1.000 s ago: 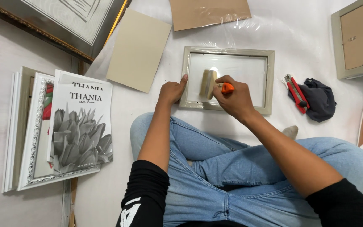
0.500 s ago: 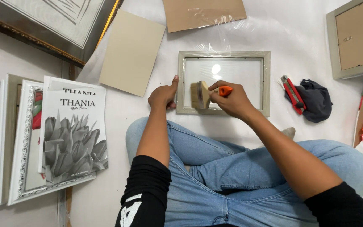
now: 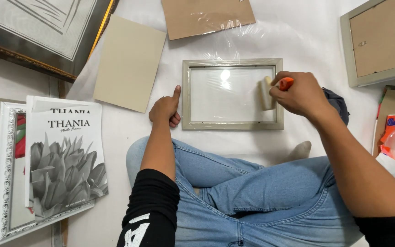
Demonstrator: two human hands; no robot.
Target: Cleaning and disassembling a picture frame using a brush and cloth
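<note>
The person wears a black top with sleeves pushed up above the elbows, leaving both forearms bare; the left sleeve carries a white printed marking. Light blue denim jeans with visible seams cover the legs, and one foot wears a pale sock.

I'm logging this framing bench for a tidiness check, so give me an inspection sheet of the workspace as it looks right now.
Surface: white sheet, clear plastic film wrinkled on it.
Job's things: pale picture frame lying flat; brush bristles at its right inner edge.
Clutter: beige card, brown backing board, dark cloth, stacked frames with flower print.
Grips: left hand beside the frame's left edge, thumb raised; right hand shut on the brush's orange handle.
Cables: nothing seen.
Surroundings: large ornate frame upper left, upturned frame upper right.
</note>
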